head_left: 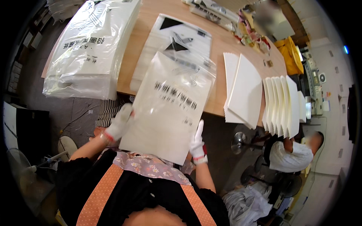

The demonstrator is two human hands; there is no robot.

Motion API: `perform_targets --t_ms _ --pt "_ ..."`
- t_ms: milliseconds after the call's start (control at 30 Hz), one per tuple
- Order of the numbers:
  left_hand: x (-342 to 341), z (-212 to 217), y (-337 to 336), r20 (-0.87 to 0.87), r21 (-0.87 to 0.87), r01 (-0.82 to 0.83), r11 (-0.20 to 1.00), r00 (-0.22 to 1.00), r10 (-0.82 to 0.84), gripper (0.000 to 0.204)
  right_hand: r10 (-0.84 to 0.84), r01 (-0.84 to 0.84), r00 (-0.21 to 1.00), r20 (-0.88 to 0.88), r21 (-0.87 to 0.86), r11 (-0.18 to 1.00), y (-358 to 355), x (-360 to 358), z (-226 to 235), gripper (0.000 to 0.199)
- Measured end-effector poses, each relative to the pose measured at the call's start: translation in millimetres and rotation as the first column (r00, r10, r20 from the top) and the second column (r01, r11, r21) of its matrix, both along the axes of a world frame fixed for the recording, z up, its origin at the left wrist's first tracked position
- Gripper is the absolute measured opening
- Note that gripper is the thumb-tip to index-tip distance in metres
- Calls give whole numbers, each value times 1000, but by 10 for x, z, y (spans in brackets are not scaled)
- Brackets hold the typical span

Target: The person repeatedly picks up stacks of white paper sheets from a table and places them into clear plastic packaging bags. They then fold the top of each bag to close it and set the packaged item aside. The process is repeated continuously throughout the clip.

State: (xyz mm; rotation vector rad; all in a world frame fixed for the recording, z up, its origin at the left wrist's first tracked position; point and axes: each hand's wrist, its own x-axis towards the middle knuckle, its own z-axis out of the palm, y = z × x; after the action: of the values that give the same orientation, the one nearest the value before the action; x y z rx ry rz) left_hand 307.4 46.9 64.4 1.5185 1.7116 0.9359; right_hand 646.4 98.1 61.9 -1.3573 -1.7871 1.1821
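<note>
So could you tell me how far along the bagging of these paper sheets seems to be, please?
Done, it seems: a few clear-bagged packs lie stacked on the wooden table. In hand: the gloved left hand and right hand hold another clear bag with white sheets by its lower corners. Left: loose stacks of white sheets and a fanned row at the table's edge look unbagged.

Clear flat packet (167, 109) held; bulky white bag (88, 49) upper-left.

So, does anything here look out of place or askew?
Yes, slightly. The stack of cream paper sheets and the fanned white folded cards overhang the wooden table edge. The large clear plastic bag of paper also juts past it.
</note>
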Motion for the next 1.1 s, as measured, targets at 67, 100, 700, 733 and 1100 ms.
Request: perform_targets --t_ms 67,100,700,733,1100 --pt "-50 29 -556 -96 224 227 948 973 -210 24 82 -78 996 -21 144 986 -661 29 95 59" --pt "-159 7 -858 -29 79 361 929 933 -360 36 99 -101 995 22 184 978 -927 59 158 57" --pt "478 1076 226 -38 540 211 815 973 -227 17 -449 35 636 -628 -557 830 -13 369 -455 31" --pt "396 1276 197 -70 560 202 803 978 -197 15 -387 72 801 -457 -568 820 92 59 -535 34" --pt "-1661 1511 58 752 484 -751 450 619 226 18 -57 -590 551 -832 -437 679 739 -2528 735 25"
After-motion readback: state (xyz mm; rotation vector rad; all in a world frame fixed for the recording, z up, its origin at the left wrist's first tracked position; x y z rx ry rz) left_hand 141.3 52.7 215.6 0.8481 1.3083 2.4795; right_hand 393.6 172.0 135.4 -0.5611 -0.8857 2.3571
